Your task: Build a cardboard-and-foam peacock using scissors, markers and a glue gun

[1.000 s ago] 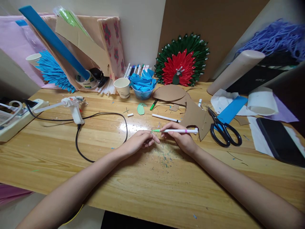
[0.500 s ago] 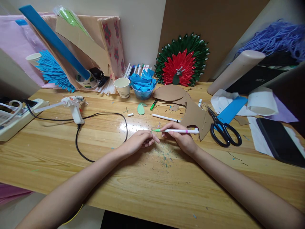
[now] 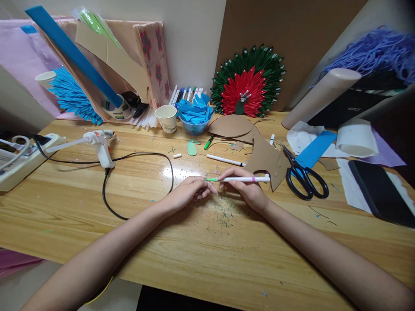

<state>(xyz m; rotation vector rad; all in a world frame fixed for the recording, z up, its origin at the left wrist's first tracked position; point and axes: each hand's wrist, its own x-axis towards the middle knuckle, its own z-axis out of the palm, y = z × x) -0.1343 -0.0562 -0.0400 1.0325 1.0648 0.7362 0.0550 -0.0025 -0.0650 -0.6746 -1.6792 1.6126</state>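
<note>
My right hand (image 3: pixel 246 188) grips a white marker (image 3: pixel 243 179) with a green tip and a pink band, held almost level. The marker's green end points left and meets the fingertips of my left hand (image 3: pixel 194 188). That hand is closed, thumb and fingers pressed together; whatever lies in the pinch is too small to make out. Beyond the hands are a pale green paper cutout (image 3: pixel 191 148), a small white cap (image 3: pixel 177 156) and another white marker (image 3: pixel 226 160). Fine blue and green scraps (image 3: pixel 223 211) are scattered on the table below the hands.
A glue gun (image 3: pixel 102 147) with a black cord stands at left. Black scissors (image 3: pixel 306 177), cut cardboard (image 3: pixel 264 157) and a phone (image 3: pixel 382 190) lie right. Behind are a paper cup (image 3: pixel 166 119), a bowl of blue pieces (image 3: pixel 195 125) and a red-and-green fan-shaped craft (image 3: pixel 248 84).
The marker in my right hand has shifted very slightly, its green tip still at my left fingertips. Everything else looks unchanged.
</note>
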